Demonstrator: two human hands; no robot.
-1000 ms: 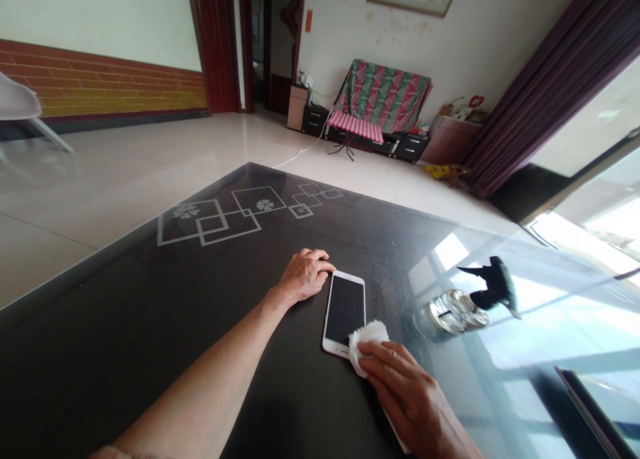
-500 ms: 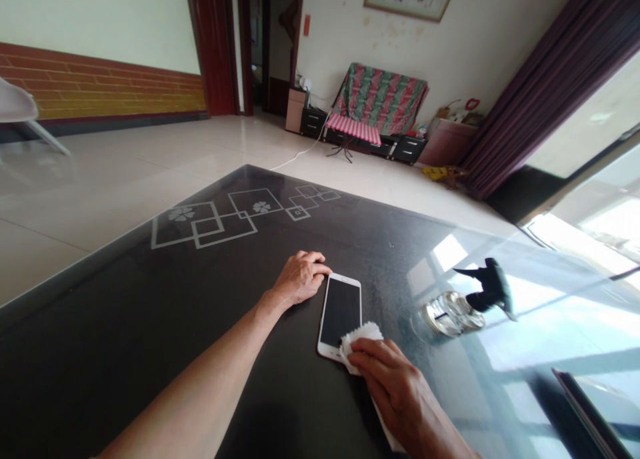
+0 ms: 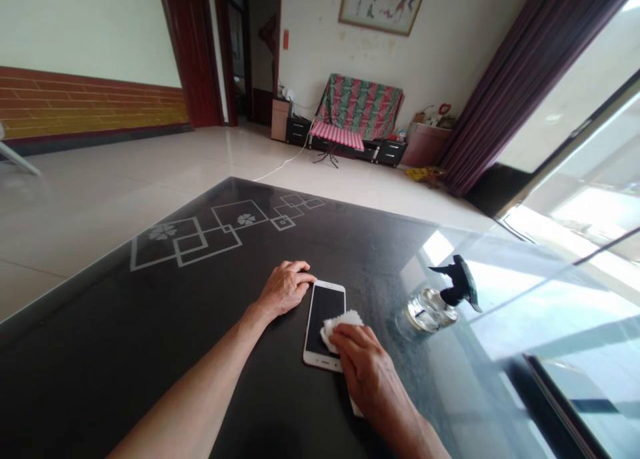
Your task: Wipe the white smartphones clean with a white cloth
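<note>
A glossy black tabletop with a pale grey pattern of overlapping squares is filling the foreground. Behind it, a long purple fabric curtain is hanging at the right, and a red-and-green patterned cloth is covering an object by the far wall. On the tabletop, a clear spray bottle with a black trigger head is standing to the right of both hands. The left hand is resting on the surface, its fingers loosely bent and gripping nothing, one fingertip touching the phone's upper left corner. The right hand is pinching a wipe between thumb and fingers. A white-framed smartphone with a dark screen is lying face up between the hands. The crumpled white wipe is covering part of its lower screen.
</note>
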